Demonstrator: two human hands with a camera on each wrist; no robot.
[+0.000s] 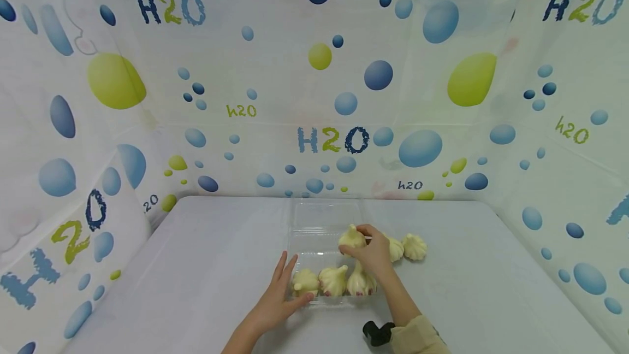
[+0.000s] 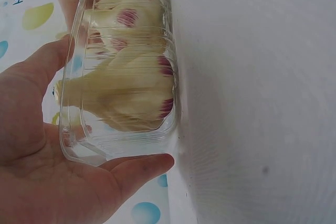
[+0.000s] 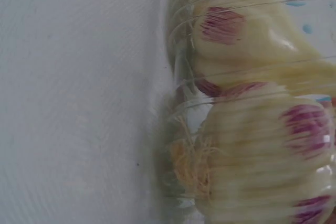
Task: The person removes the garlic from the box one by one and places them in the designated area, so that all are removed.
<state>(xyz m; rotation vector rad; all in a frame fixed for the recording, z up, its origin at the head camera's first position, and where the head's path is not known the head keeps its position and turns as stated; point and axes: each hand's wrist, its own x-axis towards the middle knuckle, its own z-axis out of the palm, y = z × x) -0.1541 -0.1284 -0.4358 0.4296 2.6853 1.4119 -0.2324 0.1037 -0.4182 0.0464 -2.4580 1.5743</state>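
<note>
A clear plastic container (image 1: 314, 258) stands in the table's middle with its hinged lid folded back. Garlic bulbs (image 1: 333, 281) sit in a row along its front; purple streaks mark them in the left wrist view. At the container's left end, my left hand (image 1: 276, 298) touches it with fingers spread and straight. In the left wrist view, the digits lie along the rim (image 2: 67, 135) and outer end. My right hand (image 1: 374, 254) pinches another garlic bulb (image 1: 351, 237) above the container's back right. The right wrist view shows bulbs (image 3: 262, 150) behind the ribbed plastic wall, not the pinched bulb.
Right of the container, loose garlic bulbs (image 1: 415, 247) lie on the white table (image 1: 211, 255), one partly behind my right hand. A black object (image 1: 377, 334) shows at my right sleeve. The transparent lid (image 1: 326, 214) lies toward the back edge. Patterned sheeting (image 1: 275, 70) surrounds the table.
</note>
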